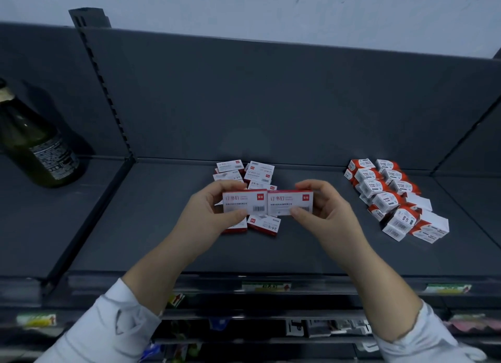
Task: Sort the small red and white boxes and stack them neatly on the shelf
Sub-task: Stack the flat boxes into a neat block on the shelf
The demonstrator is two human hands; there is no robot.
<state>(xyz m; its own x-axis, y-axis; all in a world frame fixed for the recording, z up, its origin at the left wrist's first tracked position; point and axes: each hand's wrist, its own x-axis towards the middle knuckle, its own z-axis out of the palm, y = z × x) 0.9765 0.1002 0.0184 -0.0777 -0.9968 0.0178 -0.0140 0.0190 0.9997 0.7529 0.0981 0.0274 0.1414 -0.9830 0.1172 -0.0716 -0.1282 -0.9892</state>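
Two in hand: pinching left staple box (244,201) with left hand (214,208) and right staple box (290,202) with right hand (322,205), fingers and thumbs clamped on long edges, over loose pile (257,172) at middle of shelf (162,213), toward back edge. Butting short ends flush, probably squaring up before stacking.

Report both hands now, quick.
Left hand: pinches the left box.
Right hand: pinches the right box.

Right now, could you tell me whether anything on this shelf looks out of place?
Yes. The loose flat boxes mid-shelf lie jumbled at mixed angles. The paper clip boxes on the right are toppled at the near end. A green bottle in the left bay looks odd among stationery.
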